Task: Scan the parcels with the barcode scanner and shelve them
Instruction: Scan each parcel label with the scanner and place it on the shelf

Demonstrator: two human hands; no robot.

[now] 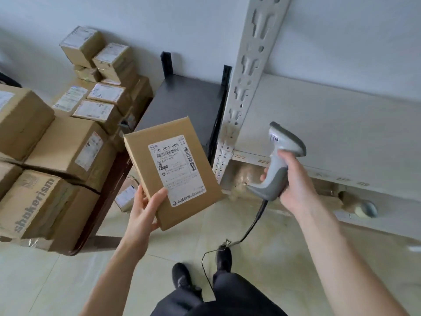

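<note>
Brown cardboard, flat and smooth: that is the parcel (173, 172) my left hand (143, 213) grips by its lower corner, label (176, 171) up, held in the air between the stacked boxes (68, 147) and the shelf (330, 124). My right hand (293, 181) is wrapped round the grey plastic scanner (276, 160), its head aimed away from the label, cable (250, 226) trailing to the floor. I judge this parcel unscanned and unshelved; the white metal shelf is bare, and many taped boxes wait.
</note>
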